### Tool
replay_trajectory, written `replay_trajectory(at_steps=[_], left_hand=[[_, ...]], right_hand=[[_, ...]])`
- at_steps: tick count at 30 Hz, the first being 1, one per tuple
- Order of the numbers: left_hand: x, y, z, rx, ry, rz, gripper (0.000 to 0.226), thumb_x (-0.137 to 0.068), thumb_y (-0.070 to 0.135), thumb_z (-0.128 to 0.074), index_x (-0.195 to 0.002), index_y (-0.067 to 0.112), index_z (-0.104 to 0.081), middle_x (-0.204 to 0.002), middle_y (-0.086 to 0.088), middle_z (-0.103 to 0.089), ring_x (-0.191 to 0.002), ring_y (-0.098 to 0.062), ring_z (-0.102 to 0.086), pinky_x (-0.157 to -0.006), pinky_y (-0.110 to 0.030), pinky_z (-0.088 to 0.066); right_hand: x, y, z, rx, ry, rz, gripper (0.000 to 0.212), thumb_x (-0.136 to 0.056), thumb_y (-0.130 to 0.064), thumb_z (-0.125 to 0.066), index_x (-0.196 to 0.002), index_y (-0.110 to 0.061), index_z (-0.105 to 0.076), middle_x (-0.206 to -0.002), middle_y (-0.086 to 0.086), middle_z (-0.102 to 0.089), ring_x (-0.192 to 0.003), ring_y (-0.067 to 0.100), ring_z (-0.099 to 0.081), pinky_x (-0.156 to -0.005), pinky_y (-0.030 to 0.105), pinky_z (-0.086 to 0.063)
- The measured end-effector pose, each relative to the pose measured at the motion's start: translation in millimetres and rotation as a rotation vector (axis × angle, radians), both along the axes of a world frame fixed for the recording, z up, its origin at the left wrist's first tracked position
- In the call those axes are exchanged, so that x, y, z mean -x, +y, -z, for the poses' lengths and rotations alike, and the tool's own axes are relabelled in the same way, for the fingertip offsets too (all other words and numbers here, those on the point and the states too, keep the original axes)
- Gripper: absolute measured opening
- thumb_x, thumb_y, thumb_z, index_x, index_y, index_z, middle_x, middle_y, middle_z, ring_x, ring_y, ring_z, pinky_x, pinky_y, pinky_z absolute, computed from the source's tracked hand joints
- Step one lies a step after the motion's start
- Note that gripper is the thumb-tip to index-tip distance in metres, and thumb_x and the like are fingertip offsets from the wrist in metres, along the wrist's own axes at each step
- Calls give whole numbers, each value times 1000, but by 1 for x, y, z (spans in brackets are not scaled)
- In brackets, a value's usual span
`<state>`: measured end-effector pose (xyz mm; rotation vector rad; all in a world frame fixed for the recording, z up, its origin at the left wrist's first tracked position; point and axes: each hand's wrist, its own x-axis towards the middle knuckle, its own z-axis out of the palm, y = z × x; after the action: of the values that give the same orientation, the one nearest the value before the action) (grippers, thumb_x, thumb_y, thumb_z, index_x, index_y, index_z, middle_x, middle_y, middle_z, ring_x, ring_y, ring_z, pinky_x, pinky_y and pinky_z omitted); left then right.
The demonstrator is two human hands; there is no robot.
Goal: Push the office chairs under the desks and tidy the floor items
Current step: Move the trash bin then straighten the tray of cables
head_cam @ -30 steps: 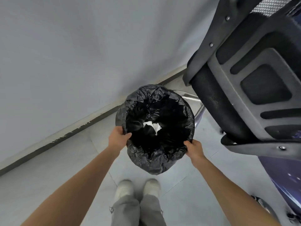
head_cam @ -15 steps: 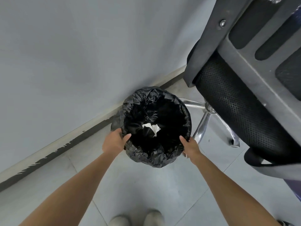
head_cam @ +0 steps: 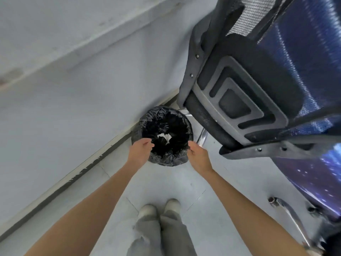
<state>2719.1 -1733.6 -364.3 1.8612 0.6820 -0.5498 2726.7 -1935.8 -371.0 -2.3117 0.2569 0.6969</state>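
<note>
Both hands sit at the near rim of the bin [head_cam: 162, 133]: left hand [head_cam: 140, 149] and right hand [head_cam: 198, 156], fingers curled at the liner, though an actual pinch cannot be confirmed. Beyond the bin stands the wall; the office chair [head_cam: 249, 93] crowds its right. Tugging risks stripping the liner or knocking the chair's chrome leg.

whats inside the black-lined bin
A crumpled white scrap lies inside the bin. The dark liner hides anything else at the bottom.

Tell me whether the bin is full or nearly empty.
Nearly empty: the bin shows a dark, deep liner interior with only a white crumpled scrap inside.
</note>
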Motion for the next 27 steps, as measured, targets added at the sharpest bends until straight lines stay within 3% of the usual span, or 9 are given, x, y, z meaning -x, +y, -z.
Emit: replay_trajectory(at_steps=[2, 4, 6, 8, 12, 18, 22, 27], left_hand=[[13, -8, -68, 35, -84, 71, 27, -94, 10, -44, -118, 6, -57, -108, -10, -66, -93, -17, -61, -67, -4, -40], [29, -12, -133, 53, -168, 130, 27, -95, 11, -43, -119, 8, -57, -106, -7, -66, -95, -15, -60, -72, -2, -41], [46, -13, -190, 111, -230, 122, 25, -95, 12, -44, -116, 9, -58, -100, -2, -66, -90, -10, -62, -85, -13, -46], [68, -15, -236, 174, -272, 107, 23, -94, 13, -46, -113, 11, -60, -96, 1, -68, -87, -5, -65, -88, -27, -49], [118, -23, -301, 311, -245, 195, 24, -95, 9, -45, -114, 8, -59, -98, -4, -69, -86, -5, -66, -81, -21, -53], [177, -62, -323, 423, -150, 774, 21, -95, 9, -44, -101, 18, -62, -91, 2, -71, -79, -2, -68, -72, -11, -52], [217, -106, -310, 429, -49, 1202, 25, -95, 7, -43, -96, 22, -63, -81, 10, -75, -78, -4, -69, -70, -12, -52], [294, -185, -307, 455, 14, 1672, 29, -96, 6, -41, -95, 27, -60, -79, 15, -74, -76, 0, -67, -69, -11, -50]], right_hand=[[23, 0, -67, -27, -81, -75, 40, -95, -7, -43, -135, -3, -44, -102, 15, -62, -95, 23, -58, -89, 21, -37], [51, -3, -130, -74, -124, -17, 40, -95, -9, -44, -135, -4, -44, -119, 15, -61, -107, 25, -57, -91, 18, -37], [82, -8, -187, -160, -153, 162, 36, -95, -7, -44, -131, -5, -48, -123, 9, -59, -112, 21, -56, -95, 19, -39], [119, -17, -234, -268, -177, 400, 33, -94, -2, -44, -125, -6, -53, -118, 2, -59, -110, 15, -56, -91, 9, -39], [217, -27, -309, -349, -259, 727, 31, -92, 2, -46, -117, -13, -57, -108, -2, -64, -99, 6, -61, -83, 4, -42], [377, -6, -343, -300, -361, 1246, 36, -90, 3, -47, -107, -26, -59, -106, -5, -68, -96, 4, -64, -86, 19, -50], [457, 31, -339, -241, -415, 1698, 36, -89, 1, -47, -104, -29, -59, -103, -8, -68, -94, 3, -64, -86, 22, -50], [533, 70, -327, -180, -513, 2190, 31, -90, 2, -46, -106, -21, -60, -103, -4, -69, -91, 4, -65, -87, 25, -49]])
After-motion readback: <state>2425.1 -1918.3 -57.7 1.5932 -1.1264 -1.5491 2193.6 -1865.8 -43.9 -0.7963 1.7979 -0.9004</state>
